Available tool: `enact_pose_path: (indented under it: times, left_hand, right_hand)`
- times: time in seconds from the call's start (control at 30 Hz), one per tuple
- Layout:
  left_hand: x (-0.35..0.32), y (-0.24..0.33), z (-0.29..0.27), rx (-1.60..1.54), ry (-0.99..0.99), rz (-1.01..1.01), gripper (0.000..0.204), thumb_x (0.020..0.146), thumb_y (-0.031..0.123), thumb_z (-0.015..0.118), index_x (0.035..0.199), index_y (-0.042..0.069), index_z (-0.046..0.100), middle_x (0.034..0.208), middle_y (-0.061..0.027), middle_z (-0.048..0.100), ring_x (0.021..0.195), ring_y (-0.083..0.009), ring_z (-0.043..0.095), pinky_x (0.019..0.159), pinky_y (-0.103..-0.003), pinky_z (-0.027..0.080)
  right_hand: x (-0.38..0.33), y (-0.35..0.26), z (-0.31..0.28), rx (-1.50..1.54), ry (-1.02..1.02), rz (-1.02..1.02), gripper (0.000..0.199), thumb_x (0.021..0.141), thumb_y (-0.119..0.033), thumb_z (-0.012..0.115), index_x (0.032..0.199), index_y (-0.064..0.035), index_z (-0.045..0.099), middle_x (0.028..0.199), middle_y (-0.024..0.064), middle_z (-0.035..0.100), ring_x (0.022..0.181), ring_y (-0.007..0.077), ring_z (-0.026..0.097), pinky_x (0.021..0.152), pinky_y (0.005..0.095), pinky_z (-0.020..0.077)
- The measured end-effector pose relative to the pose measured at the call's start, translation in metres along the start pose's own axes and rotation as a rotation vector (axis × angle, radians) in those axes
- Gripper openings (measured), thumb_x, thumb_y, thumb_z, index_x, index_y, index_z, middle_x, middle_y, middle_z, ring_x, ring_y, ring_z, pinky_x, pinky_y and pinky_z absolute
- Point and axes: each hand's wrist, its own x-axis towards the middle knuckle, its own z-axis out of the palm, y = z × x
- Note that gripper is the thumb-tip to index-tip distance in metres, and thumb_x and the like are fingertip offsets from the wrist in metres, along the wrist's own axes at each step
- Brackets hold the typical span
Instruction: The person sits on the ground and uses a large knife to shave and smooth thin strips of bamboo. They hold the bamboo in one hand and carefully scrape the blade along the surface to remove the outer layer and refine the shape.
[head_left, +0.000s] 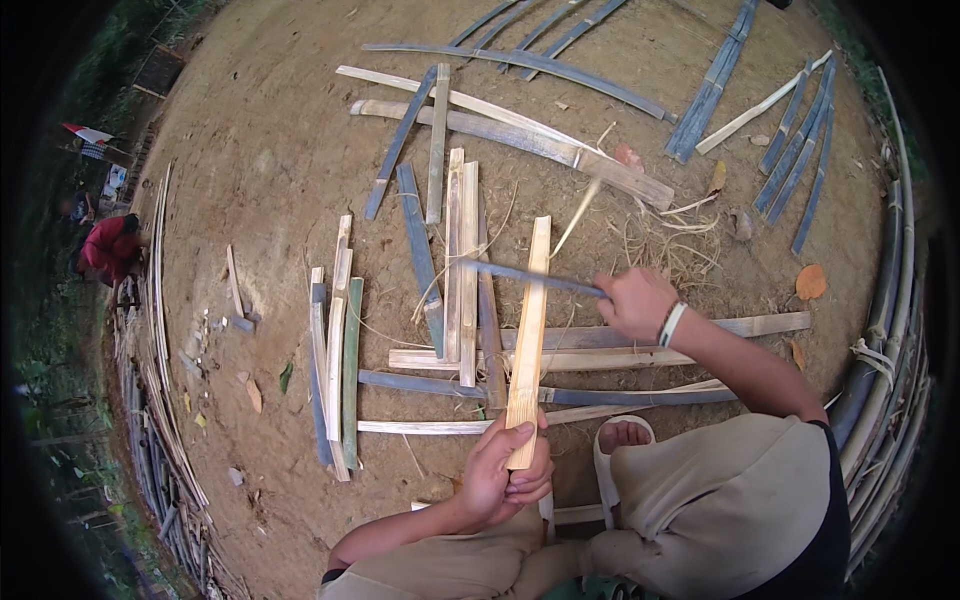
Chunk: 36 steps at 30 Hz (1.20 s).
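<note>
My left hand (507,468) is closed round the lower end of a pale split bamboo slat (528,345), which points up and away from me. My right hand (640,303) grips a long, dark-bladed knife (530,277). Its blade reaches leftward across the upper part of the slat; whether the edge bites into the bamboo I cannot tell. Beyond the blade a thin pale bamboo strip (577,217) stands out at a slant, blurred at its top. More bamboo slats (470,270) lie on the dirt just past my left hand, some upright in view, others crosswise.
Curled shavings (665,240) litter the ground ahead. Longer bamboo pieces (520,135) and dark slat bundles (712,85) lie farther off. Bamboo poles (885,330) line the right side, and a pile of thin poles (165,450) lies left. A person in red (110,245) bends at far left.
</note>
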Motion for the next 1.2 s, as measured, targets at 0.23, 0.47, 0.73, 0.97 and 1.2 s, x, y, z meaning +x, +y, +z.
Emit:
enact_pose_path:
  times: [0.23,0.47,0.73,0.97,1.2]
  left_hand:
    - [-0.003,0.005,0.000,0.049,0.036,-0.032,0.020,0.104,0.023,0.038,0.116,0.009,0.046,0.053,0.0007,0.031,0.041,-0.0079,0.023,0.036,-0.023,0.022]
    - [-0.007,0.014,-0.010,-0.023,0.011,-0.040,0.022,0.104,0.023,0.039,0.116,0.008,0.049,0.052,0.0014,0.030,0.041,-0.0070,0.023,0.036,-0.023,0.021]
    - [-0.015,0.033,-0.010,-0.077,0.037,-0.017,0.022,0.104,0.023,0.042,0.114,0.005,0.050,0.052,0.0026,0.030,0.040,-0.0064,0.019,0.035,-0.022,0.019]
    - [-0.015,0.028,-0.019,-0.066,0.063,-0.011,0.021,0.102,0.022,0.043,0.113,0.005,0.050,0.052,0.0021,0.030,0.039,-0.0065,0.021,0.034,-0.022,0.018]
    - [-0.012,0.014,-0.016,0.366,0.076,0.027,0.021,0.106,0.022,0.038,0.121,0.008,0.042,0.056,-0.0017,0.039,0.042,-0.0077,0.029,0.039,-0.022,0.025]
  right_hand:
    - [0.040,0.041,0.014,-0.051,-0.038,0.113,0.028,0.088,-0.027,0.053,0.103,-0.0068,0.065,0.075,0.0233,0.067,0.076,0.0413,0.068,0.074,0.0519,0.0544]
    - [0.020,0.040,0.001,-0.044,-0.019,0.185,0.026,0.089,-0.026,0.053,0.100,-0.0055,0.065,0.080,0.0250,0.068,0.079,0.0427,0.067,0.074,0.0535,0.0537]
    - [0.027,0.059,0.010,-0.032,0.003,0.172,0.030,0.086,-0.027,0.054,0.102,-0.0035,0.065,0.081,0.0271,0.067,0.079,0.0456,0.066,0.076,0.0546,0.0529]
    - [0.022,0.049,-0.001,-0.088,0.014,0.185,0.029,0.085,-0.026,0.054,0.091,-0.0022,0.070,0.083,0.0280,0.068,0.081,0.0462,0.067,0.077,0.0524,0.0542]
    - [0.010,0.043,0.027,0.712,-0.074,0.337,0.032,0.089,-0.030,0.065,0.080,-0.0001,0.067,0.061,0.0119,0.063,0.050,0.0213,0.058,0.049,0.0365,0.0485]
